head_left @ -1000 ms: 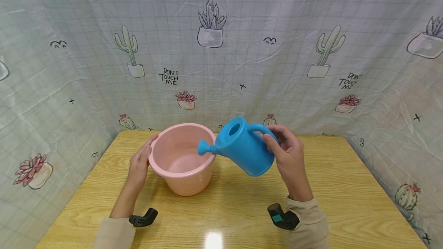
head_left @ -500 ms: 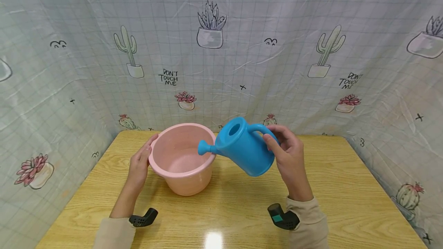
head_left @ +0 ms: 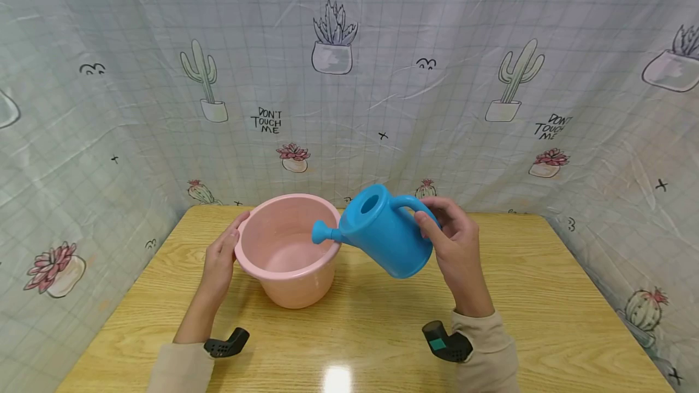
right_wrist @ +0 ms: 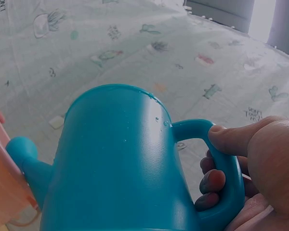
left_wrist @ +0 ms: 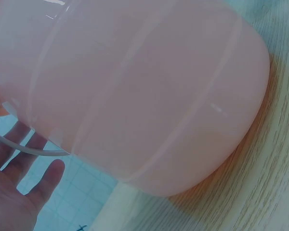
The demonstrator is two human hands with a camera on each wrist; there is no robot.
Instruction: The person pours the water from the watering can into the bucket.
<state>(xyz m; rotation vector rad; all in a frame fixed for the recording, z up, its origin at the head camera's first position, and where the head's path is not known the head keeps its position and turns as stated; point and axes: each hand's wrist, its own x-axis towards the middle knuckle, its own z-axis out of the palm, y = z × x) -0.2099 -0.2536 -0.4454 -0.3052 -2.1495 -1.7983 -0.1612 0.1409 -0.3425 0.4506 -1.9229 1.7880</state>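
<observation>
A pink plastic bucket (head_left: 297,290) stands on the wooden table, left of centre, its wide mouth facing up. My left hand (head_left: 221,253) rests against its left rim; in the left wrist view the fingers (left_wrist: 48,180) are extended and spread beside a thin grey bail handle (left_wrist: 36,151). My right hand (head_left: 455,238) grips the loop handle of a blue watering can (head_left: 388,238), fingers wrapped through it and thumb on top. The can is tilted left, its spout head (head_left: 322,232) over the bucket's mouth. A few droplets show on the can in the right wrist view.
The wooden tabletop (head_left: 524,296) extends to both sides and in front. A cloth backdrop (head_left: 349,108) printed with cacti hangs behind the table and along both sides. Black camera mounts (head_left: 226,344) sit on both wrists.
</observation>
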